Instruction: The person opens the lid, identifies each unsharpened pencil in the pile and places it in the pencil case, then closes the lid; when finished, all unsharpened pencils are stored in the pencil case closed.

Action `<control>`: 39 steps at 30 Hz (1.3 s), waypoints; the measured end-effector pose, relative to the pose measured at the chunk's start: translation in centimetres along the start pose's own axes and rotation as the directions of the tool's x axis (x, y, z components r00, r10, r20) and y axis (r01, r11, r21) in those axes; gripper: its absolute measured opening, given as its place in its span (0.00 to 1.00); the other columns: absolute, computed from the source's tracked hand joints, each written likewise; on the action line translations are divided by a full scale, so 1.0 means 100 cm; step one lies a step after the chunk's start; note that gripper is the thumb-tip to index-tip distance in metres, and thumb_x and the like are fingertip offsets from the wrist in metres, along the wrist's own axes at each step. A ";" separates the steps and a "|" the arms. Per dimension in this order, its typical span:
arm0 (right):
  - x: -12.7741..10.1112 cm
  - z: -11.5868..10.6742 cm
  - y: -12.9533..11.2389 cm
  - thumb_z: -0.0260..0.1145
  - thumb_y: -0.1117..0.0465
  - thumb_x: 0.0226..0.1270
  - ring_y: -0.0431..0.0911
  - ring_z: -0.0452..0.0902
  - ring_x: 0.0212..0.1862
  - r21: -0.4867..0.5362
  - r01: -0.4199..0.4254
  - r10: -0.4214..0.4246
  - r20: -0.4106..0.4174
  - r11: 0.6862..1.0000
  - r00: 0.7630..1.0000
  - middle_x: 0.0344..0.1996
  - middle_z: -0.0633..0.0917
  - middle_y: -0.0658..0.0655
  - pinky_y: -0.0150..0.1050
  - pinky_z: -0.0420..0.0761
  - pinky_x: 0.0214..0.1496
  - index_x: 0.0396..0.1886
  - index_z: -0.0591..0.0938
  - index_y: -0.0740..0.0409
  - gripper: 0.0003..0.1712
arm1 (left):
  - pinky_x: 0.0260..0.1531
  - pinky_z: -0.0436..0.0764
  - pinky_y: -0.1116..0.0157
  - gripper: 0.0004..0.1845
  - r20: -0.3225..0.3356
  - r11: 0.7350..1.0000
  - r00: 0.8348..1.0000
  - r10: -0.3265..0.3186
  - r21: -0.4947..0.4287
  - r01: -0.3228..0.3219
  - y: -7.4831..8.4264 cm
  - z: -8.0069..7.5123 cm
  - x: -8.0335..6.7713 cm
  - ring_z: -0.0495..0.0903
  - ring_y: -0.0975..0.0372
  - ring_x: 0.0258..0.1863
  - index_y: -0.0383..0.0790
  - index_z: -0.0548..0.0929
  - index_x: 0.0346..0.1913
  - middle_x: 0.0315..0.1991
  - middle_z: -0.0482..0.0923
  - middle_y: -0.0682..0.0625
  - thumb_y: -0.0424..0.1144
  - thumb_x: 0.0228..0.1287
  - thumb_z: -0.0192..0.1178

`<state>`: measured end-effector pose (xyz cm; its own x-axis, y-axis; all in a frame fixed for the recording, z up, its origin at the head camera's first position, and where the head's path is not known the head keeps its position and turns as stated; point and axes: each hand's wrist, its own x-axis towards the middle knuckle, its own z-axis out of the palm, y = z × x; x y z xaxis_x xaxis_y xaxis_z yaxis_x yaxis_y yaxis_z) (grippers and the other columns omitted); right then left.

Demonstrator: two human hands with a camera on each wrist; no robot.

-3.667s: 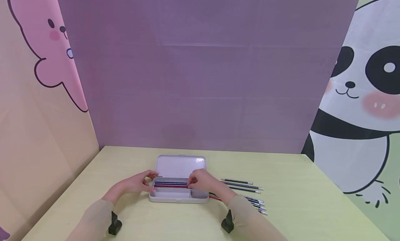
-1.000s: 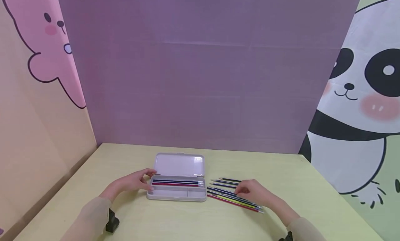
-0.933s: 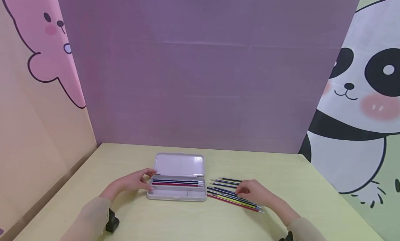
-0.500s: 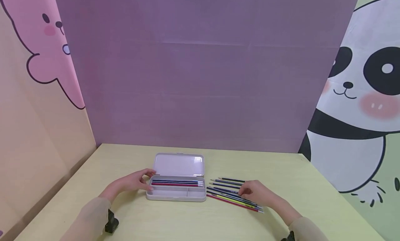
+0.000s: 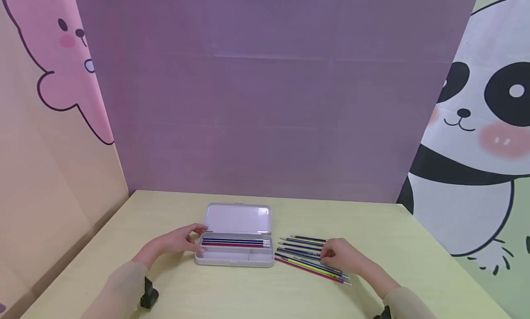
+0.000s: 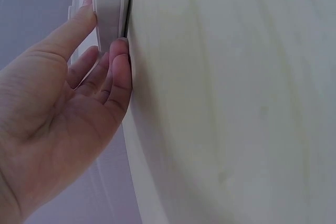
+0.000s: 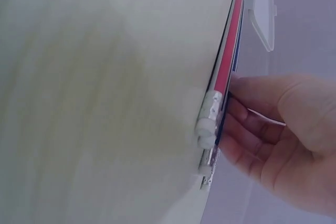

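A white pencil case [image 5: 223, 255] lies with its lid [image 5: 237, 218] raised at the back. Several dark pencils and a red one [image 5: 233, 245] lie side by side in its rear compartment. My left hand [image 5: 178, 242] holds the case's left end, thumb at the rim and fingers against the side wall [image 6: 109, 11]. On the table to the right, my right hand [image 5: 342, 255] pinches a dark blue pencil [image 5: 304, 252] among several loose pencils; its fingers partly hide them. A red pencil [image 7: 228, 59] with a white eraser shows nearest the right wrist camera.
The loose pencils fan out, their tips towards the case; a yellow pencil [image 5: 316, 266] is among them. The case's front compartment has a divider [image 5: 250, 254]. A purple backdrop [image 5: 265, 103] stands behind the pale wooden table [image 5: 232, 291].
My right hand has gone from the case's rear compartment to the loose pencils on the right, then slid slightly further right along them. My left hand stays at the case.
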<state>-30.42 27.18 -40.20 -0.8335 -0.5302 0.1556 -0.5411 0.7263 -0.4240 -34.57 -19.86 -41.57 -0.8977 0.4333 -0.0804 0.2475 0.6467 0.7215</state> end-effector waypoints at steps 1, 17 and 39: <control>0.000 0.000 0.000 0.68 0.67 0.55 0.32 0.71 0.27 0.003 -0.004 0.004 -0.003 1.000 1.000 0.25 0.80 0.48 0.30 0.74 0.30 0.28 0.82 0.61 0.02 | 0.42 0.71 0.62 0.37 0.000 1.000 1.000 -0.001 -0.003 0.001 0.000 0.000 0.000 0.71 0.59 0.39 0.43 0.66 0.65 0.58 0.68 0.43 0.46 0.53 0.69; 0.006 -0.016 -0.004 0.67 0.65 0.58 0.30 0.70 0.27 -0.047 0.030 -0.034 -0.085 0.998 0.996 0.25 0.80 0.46 0.30 0.74 0.30 0.28 0.81 0.58 0.02 | 0.41 0.70 0.63 0.37 -0.002 1.000 1.000 0.007 0.000 -0.007 0.001 -0.002 0.000 0.70 0.59 0.39 0.42 0.66 0.65 0.58 0.68 0.42 0.47 0.53 0.69; 0.055 -0.005 -0.038 0.67 0.62 0.60 0.33 0.70 0.28 -0.054 0.067 -0.074 -0.138 0.996 0.988 0.26 0.79 0.44 0.29 0.73 0.31 0.33 0.83 0.54 0.02 | 0.43 0.70 0.61 0.36 -0.003 1.000 1.000 -0.009 0.006 0.009 0.003 -0.002 -0.003 0.71 0.59 0.40 0.43 0.66 0.65 0.59 0.68 0.42 0.46 0.54 0.68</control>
<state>-32.98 21.71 -37.30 -0.7985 -0.5171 0.3083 -0.6012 0.7114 -0.3638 -34.33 -19.87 -41.19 -0.9009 0.4256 -0.0852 0.2415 0.6546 0.7163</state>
